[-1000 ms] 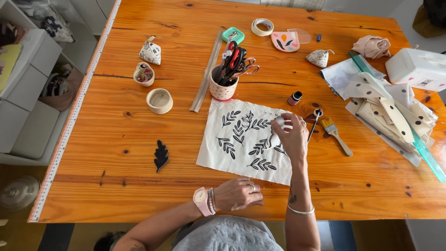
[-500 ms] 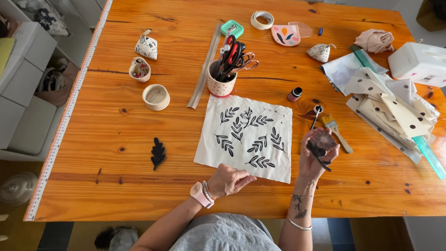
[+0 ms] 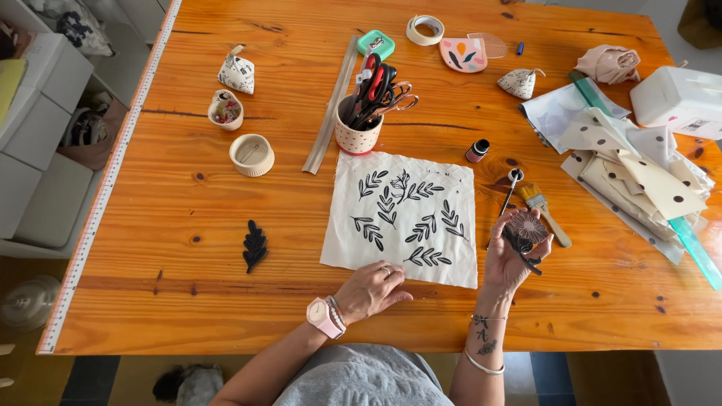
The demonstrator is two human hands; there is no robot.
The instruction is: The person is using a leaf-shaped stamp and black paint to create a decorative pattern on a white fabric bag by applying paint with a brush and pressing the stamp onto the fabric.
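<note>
Your left hand (image 3: pixel 370 288) presses flat on the near edge of the leaf-printed cloth (image 3: pixel 404 218). Just right of the cloth, your right hand (image 3: pixel 513 254) holds up a round stamp (image 3: pixel 527 226), fingers curled around it.

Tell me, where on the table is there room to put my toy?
Bare wood lies between the small bowl, the black leaf stamp and the printed cloth. The far right is crowded with dotted fabric pieces.
</note>
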